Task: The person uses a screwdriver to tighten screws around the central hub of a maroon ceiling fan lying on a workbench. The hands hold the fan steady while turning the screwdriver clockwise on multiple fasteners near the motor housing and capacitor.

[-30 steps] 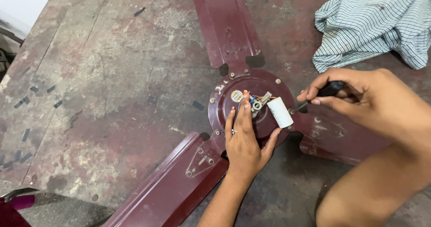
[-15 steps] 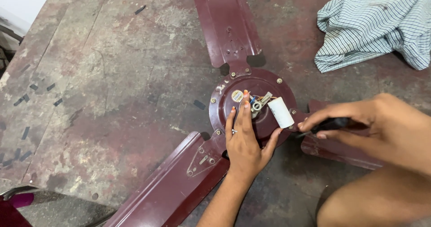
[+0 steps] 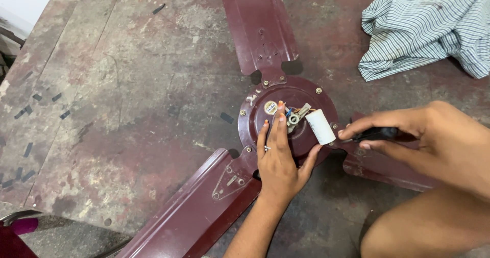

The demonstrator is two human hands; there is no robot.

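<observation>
Left hand [image 3: 278, 161] flat, open, pressing fan hub [image 3: 288, 120]. Right hand [image 3: 434, 140] pinching black tool [image 3: 375, 133] at hub rim. Fan likely heavy, rigid metal; white capacitor [image 3: 320, 127], wires look fragile—steady by hub.

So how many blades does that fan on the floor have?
3. One blade points up away from the person, one runs toward the lower left, and one lies at right, mostly hidden under the right hand.
</observation>
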